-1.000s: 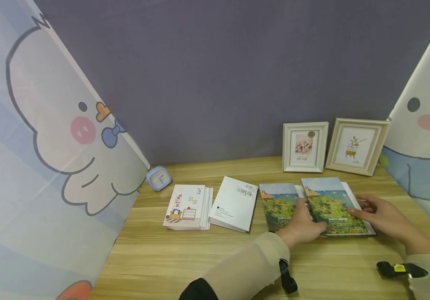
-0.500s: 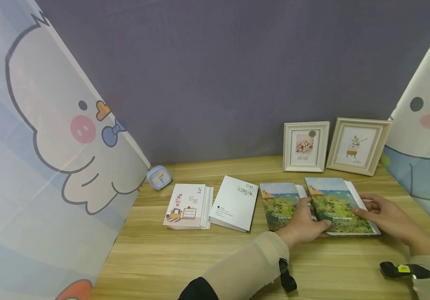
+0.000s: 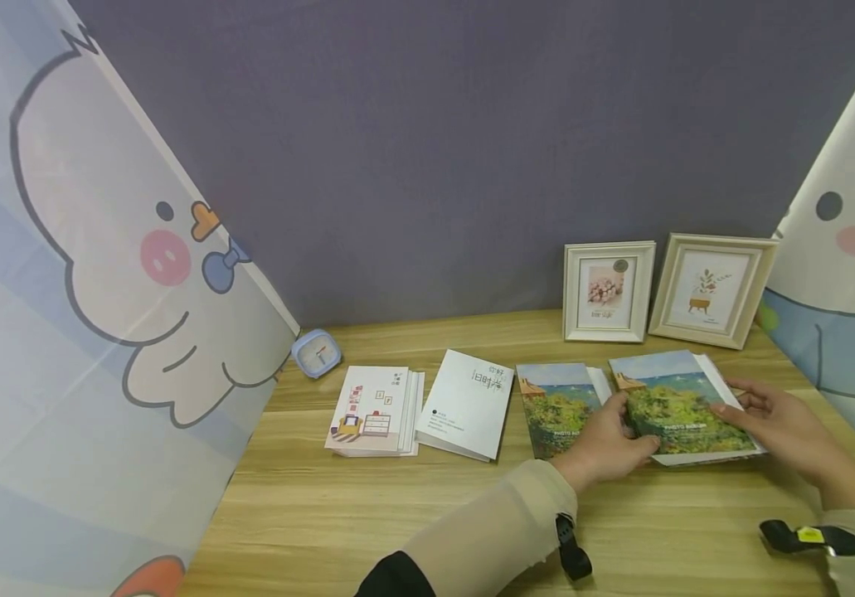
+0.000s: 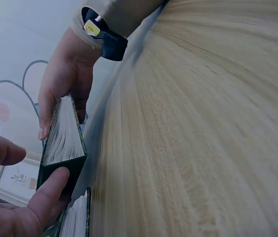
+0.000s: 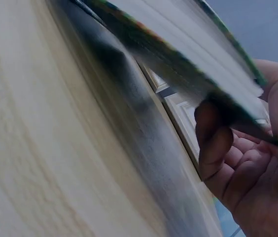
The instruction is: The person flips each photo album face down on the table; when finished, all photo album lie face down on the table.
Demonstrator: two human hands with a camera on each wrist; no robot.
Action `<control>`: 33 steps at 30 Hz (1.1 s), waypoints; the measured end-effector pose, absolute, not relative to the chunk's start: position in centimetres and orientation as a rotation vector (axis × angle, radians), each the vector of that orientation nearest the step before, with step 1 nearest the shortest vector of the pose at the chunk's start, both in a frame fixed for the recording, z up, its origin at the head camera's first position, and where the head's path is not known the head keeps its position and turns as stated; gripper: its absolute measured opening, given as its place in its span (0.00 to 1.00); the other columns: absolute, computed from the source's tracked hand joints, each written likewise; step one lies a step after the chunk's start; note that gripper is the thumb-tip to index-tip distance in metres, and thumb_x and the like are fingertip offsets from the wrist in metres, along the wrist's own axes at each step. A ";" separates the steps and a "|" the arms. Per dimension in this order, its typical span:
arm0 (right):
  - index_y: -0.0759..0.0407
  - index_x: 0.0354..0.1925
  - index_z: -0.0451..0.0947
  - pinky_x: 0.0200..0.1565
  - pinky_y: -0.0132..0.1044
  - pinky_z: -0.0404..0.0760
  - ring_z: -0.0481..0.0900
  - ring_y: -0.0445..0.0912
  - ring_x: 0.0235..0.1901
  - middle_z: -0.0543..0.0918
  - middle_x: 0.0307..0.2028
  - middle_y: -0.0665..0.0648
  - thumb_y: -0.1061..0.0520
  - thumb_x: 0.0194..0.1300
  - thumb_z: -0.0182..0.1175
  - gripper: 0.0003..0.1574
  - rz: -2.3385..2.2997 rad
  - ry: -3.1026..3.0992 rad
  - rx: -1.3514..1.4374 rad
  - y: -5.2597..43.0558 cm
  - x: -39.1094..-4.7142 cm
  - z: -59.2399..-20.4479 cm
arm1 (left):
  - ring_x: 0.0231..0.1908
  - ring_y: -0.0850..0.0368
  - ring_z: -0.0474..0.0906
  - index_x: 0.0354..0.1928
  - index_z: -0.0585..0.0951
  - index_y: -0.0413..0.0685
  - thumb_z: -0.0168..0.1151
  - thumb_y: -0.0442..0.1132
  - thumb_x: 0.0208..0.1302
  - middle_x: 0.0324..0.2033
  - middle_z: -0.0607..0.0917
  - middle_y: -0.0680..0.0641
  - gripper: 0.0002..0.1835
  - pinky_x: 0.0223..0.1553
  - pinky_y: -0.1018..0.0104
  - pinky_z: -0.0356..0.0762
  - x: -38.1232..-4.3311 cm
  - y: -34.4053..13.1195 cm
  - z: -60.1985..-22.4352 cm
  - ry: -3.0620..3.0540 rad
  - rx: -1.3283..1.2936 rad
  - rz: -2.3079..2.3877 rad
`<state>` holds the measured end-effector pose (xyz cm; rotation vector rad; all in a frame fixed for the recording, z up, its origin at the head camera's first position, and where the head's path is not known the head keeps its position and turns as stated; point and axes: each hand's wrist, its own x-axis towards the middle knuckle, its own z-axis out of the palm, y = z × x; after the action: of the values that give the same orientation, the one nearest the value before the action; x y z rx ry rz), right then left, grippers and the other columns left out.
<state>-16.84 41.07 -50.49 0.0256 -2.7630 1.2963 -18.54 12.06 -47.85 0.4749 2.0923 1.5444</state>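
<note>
A photo album with a seaside-and-foliage cover is raised off the table at the right in the head view. My right hand grips its page-side edge, thumb on the cover and fingers curled beneath, as the right wrist view shows. My left hand is at the spine; in the left wrist view its thumb touches the dark spine while another finger stands apart. A matching photo album lies on the table to the left, partly hidden by my left hand.
Left of the albums lie a white book and a stack of white books with a furniture drawing. A blue clock stands behind them. Two picture frames lean at the back right, near the grey wall.
The held photo album has moved slightly right and tilted, its page-side edge shifting with my right hand. My left hand has followed it only slightly; the other things stay put.
</note>
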 end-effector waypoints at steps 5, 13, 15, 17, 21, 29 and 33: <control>0.79 0.74 0.58 0.21 0.38 0.75 0.78 0.38 0.29 0.79 0.39 0.57 0.50 0.77 0.64 0.45 1.324 -2.722 -0.014 41.2 -16.8 -50.3 | 0.56 0.66 0.78 0.81 0.62 0.62 0.68 0.48 0.73 0.64 0.77 0.57 0.39 0.42 0.66 0.82 -18.6 12.0 -47.8 2.249 0.594 1.381; 0.76 0.76 0.57 0.24 0.37 0.78 0.79 0.38 0.30 0.79 0.38 0.46 0.52 0.76 0.65 0.46 1.360 -2.702 -0.064 41.2 -16.5 -50.0 | 0.66 0.62 0.71 0.79 0.66 0.56 0.67 0.50 0.73 0.71 0.69 0.56 0.36 0.56 0.66 0.78 -18.7 11.9 -47.9 2.330 0.751 1.289; 0.73 0.77 0.58 0.26 0.37 0.79 0.79 0.38 0.30 0.79 0.38 0.44 0.52 0.76 0.65 0.45 1.385 -2.693 -0.063 41.3 -16.5 -50.0 | 0.70 0.60 0.67 0.78 0.68 0.55 0.66 0.50 0.73 0.74 0.67 0.55 0.35 0.60 0.65 0.76 -18.7 11.9 -47.9 2.337 0.757 1.281; 0.68 0.78 0.59 0.27 0.37 0.80 0.80 0.38 0.31 0.80 0.38 0.42 0.53 0.76 0.65 0.44 1.429 -2.671 -0.064 41.3 -16.4 -49.9 | 0.74 0.58 0.63 0.78 0.68 0.55 0.66 0.50 0.74 0.77 0.64 0.55 0.35 0.63 0.64 0.75 -18.7 12.0 -47.8 2.348 0.765 1.261; 0.50 0.77 0.66 0.28 0.35 0.80 0.80 0.37 0.32 0.80 0.38 0.41 0.57 0.75 0.65 0.37 1.523 -2.603 -0.044 41.5 -16.2 -49.8 | 0.75 0.54 0.63 0.77 0.70 0.59 0.66 0.52 0.73 0.78 0.61 0.54 0.33 0.62 0.62 0.76 -18.6 12.2 -47.6 2.383 0.789 1.188; 0.43 0.75 0.64 0.28 0.35 0.80 0.81 0.39 0.33 0.81 0.40 0.44 0.62 0.76 0.62 0.36 1.576 -2.543 0.090 41.1 -16.3 -49.6 | 0.76 0.51 0.60 0.78 0.67 0.68 0.68 0.56 0.70 0.81 0.52 0.54 0.37 0.61 0.58 0.77 -18.5 12.3 -47.1 2.409 0.778 1.006; 0.37 0.72 0.66 0.30 0.36 0.84 0.84 0.41 0.34 0.82 0.41 0.45 0.66 0.76 0.60 0.36 1.665 -2.484 0.151 41.0 -16.2 -49.5 | 0.74 0.50 0.64 0.80 0.65 0.69 0.69 0.56 0.69 0.82 0.49 0.51 0.40 0.57 0.62 0.79 -18.5 12.4 -46.9 2.402 0.806 0.939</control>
<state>-16.22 41.01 -49.51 0.1515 -2.4845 1.6654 -18.48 12.45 -46.88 0.8060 2.4019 0.9389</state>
